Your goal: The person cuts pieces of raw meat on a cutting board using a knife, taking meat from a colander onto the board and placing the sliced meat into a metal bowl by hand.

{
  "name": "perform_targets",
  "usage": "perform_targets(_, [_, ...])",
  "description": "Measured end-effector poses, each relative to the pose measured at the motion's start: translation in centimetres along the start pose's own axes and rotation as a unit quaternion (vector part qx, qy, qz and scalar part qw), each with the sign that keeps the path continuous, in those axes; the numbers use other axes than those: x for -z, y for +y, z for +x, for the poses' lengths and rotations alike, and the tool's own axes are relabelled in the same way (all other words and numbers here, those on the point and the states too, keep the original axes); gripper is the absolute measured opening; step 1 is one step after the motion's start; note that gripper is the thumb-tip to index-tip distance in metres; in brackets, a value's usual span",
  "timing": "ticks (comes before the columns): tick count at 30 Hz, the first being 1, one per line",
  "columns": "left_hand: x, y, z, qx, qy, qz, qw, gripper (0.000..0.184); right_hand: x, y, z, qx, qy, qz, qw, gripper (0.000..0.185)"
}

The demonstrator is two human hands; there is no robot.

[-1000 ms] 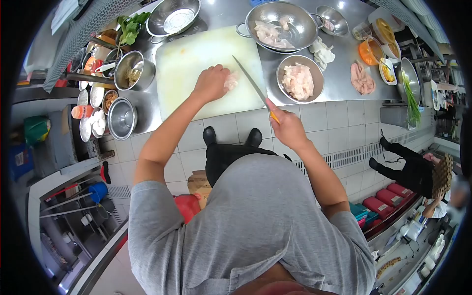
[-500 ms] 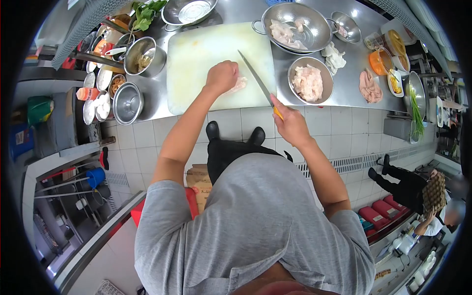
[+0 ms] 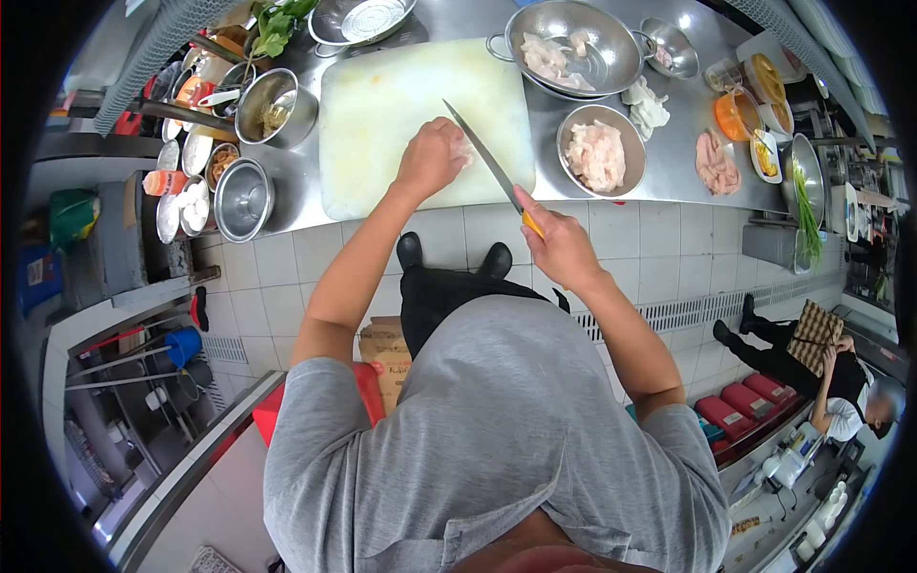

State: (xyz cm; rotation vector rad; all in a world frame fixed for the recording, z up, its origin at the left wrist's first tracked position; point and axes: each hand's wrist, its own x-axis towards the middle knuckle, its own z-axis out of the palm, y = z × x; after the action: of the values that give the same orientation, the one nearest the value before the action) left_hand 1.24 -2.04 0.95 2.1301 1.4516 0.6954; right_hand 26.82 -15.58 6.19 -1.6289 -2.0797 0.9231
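Observation:
My right hand [image 3: 562,246] is wrapped round the yellow handle of a long kitchen knife [image 3: 479,148]. Its blade slants up and left over the white cutting board [image 3: 368,105]. On the board, my left hand [image 3: 430,158] has its fingers curled down on a small piece of pale raw meat [image 3: 467,153]; most of the piece is hidden under them. The blade passes close to the right of that piece; whether they touch I cannot tell. Right of the board, a steel bowl [image 3: 638,172] holds cut raw meat [image 3: 595,155]. Behind it, a colander [image 3: 621,86] contains more pieces.
A larger slab of raw meat [image 3: 716,162] lies on the steel counter [image 3: 673,181], near a crumpled white cloth [image 3: 646,108]. Steel bowls [image 3: 244,201] and small seasoning dishes crowd the left. At the right, beyond the counter, a person [image 3: 821,382] holds a checkered box.
My left hand has turned and its fingers have come down over the meat piece. The knife tip has shifted slightly left. The other person's checkered box has moved left.

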Motion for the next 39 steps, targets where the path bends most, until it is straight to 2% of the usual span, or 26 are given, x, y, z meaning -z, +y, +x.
perform_targets(3, [-0.4, -0.1, 0.0, -0.002, -0.038, 0.018, 0.999, 0.019, 0.3, -0.5, -0.2, 0.024, 0.002, 0.016, 1.0, 0.07])
perform_targets(12, [-1.0, -0.3, 0.2, -0.037, -0.018, 0.04, 0.998, 0.017, -1.9, 0.0, 3.6, 0.02, -0.043, -0.043, 0.998, 0.069])
perform_targets(16, [-1.4, -0.5, 0.5, -0.038, -0.011, 0.046, 0.998, 0.016, -4.0, -0.2, 6.5, 0.02, -0.011, -0.057, 0.998, 0.071])
perform_targets(19, [-1.4, -1.4, 0.6, -0.017, -0.014, 0.055, 0.998, 0.017, -1.5, -0.5, 5.7, 0.024, -0.061, -0.083, 0.994, 0.069])
perform_targets(23, [-0.4, -1.6, 0.0, 0.033, 0.02, -0.006, 0.999, 0.022, -0.2, 1.0, 2.7, 0.048, -0.019, -0.039, 0.998, 0.071])
perform_targets(28, [0.2, -0.5, -1.5, -0.002, 0.017, 0.013, 1.0, 0.021, 0.6, -0.5, 0.6, 0.015, -0.011, 0.01, 1.0, 0.074])
perform_targets(34, [-0.7, -1.2, -1.0, -0.022, 0.012, 0.036, 0.999, 0.016, 0.8, -0.6, -0.4, 0.034, -0.041, -0.03, 0.998, 0.073])
perform_targets(39, [-0.7, -1.1, -0.9, -0.027, 0.002, 0.051, 0.998, 0.016, -1.2, -1.5, 3.1, 0.021, -0.062, -0.087, 0.994, 0.066])
